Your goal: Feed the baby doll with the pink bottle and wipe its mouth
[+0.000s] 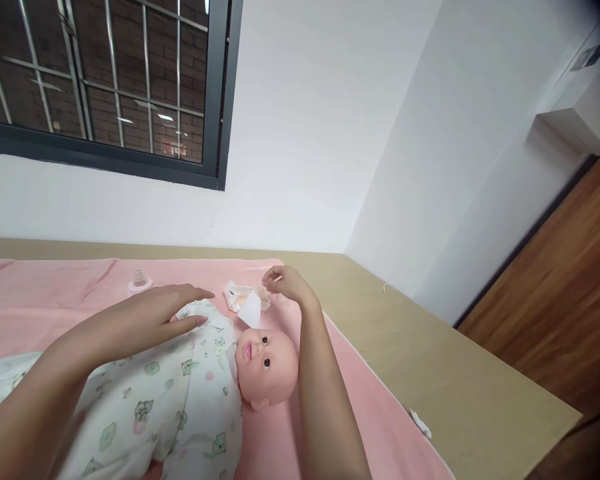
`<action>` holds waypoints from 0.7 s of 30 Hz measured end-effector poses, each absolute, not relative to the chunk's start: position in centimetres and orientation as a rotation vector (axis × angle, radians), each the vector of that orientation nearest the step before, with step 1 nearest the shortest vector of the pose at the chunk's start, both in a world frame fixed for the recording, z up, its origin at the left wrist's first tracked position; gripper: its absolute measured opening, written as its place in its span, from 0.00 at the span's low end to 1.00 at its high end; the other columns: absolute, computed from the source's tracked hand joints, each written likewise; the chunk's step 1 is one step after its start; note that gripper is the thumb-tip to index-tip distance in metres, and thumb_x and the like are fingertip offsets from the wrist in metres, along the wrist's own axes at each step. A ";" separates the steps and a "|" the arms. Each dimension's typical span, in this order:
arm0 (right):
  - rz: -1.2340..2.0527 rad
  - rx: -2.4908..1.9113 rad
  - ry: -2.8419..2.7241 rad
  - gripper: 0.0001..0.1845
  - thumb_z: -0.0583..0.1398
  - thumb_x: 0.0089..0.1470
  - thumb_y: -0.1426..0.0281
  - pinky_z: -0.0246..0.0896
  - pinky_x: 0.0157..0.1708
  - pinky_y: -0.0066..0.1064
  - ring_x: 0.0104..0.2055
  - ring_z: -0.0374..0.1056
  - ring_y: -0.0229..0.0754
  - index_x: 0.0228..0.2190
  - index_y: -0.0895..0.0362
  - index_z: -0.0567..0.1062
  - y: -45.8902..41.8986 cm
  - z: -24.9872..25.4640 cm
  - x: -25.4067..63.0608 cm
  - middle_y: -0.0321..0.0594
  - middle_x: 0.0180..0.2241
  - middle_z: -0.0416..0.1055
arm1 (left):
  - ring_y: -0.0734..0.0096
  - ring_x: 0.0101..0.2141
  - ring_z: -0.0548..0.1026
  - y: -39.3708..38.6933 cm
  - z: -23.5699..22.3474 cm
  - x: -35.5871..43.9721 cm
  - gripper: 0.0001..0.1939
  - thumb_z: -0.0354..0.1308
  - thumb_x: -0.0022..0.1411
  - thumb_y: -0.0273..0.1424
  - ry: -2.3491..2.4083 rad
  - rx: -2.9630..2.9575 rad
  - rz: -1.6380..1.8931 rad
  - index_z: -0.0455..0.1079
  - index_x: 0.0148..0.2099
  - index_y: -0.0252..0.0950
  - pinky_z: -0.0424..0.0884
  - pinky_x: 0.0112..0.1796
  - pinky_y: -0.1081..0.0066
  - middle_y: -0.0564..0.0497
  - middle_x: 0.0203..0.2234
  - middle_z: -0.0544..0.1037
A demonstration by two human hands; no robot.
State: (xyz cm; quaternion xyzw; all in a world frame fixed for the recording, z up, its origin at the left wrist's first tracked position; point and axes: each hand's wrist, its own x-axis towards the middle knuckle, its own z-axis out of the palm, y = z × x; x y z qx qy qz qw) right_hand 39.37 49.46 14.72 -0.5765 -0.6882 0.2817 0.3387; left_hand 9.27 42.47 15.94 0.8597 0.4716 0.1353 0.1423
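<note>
A baby doll [267,373] lies on its back, dressed in a white suit [153,400] printed with small green and brown figures. Above its chest, my left hand [173,310] is stretched out, thumb apart from the fingers, holding nothing. Past the doll's head, my right hand [286,283] has its fingers bent together at the right edge of a small crinkled packet [236,295], apparently pinching it. A white tissue-like sheet [251,311] sticks out of the packet towards the doll's face.
A pink sheet [360,427] covers much of the tan tabletop [430,360]. A clear bottle teat with a pale pink ring [139,283] stands behind my left hand. Near the right edge lies a small white scrap [421,423]. White walls and a barred window [145,87] rise behind.
</note>
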 end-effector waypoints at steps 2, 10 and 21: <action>0.852 -1.626 -1.848 0.06 0.61 0.42 0.80 0.65 0.29 0.28 0.25 0.67 0.35 0.26 0.59 0.76 49.7 14.2 39.9 0.40 0.28 0.73 | 0.54 0.58 0.65 42.5 16.0 9.3 0.29 0.44 0.63 0.55 1.351 2.483 0.364 0.63 0.62 0.52 0.62 0.55 0.63 0.56 0.60 0.67; 1.602 -1.592 -1.942 0.35 0.66 0.40 0.74 0.68 0.34 0.28 0.30 0.72 0.37 0.53 0.52 0.70 51.5 10.1 40.7 0.35 0.30 0.75 | 0.57 0.58 0.65 42.6 15.7 9.5 0.26 0.47 0.63 0.52 1.349 2.462 0.277 0.62 0.61 0.55 0.64 0.53 0.67 0.60 0.59 0.67; 1.383 -1.378 -1.959 0.10 0.59 0.43 0.74 0.57 0.25 0.22 0.21 0.61 0.31 0.32 0.60 0.76 52.6 8.3 41.1 0.31 0.19 0.68 | 0.54 0.57 0.67 42.3 15.7 9.5 0.28 0.46 0.63 0.53 1.349 2.474 0.294 0.64 0.61 0.51 0.67 0.51 0.64 0.56 0.59 0.68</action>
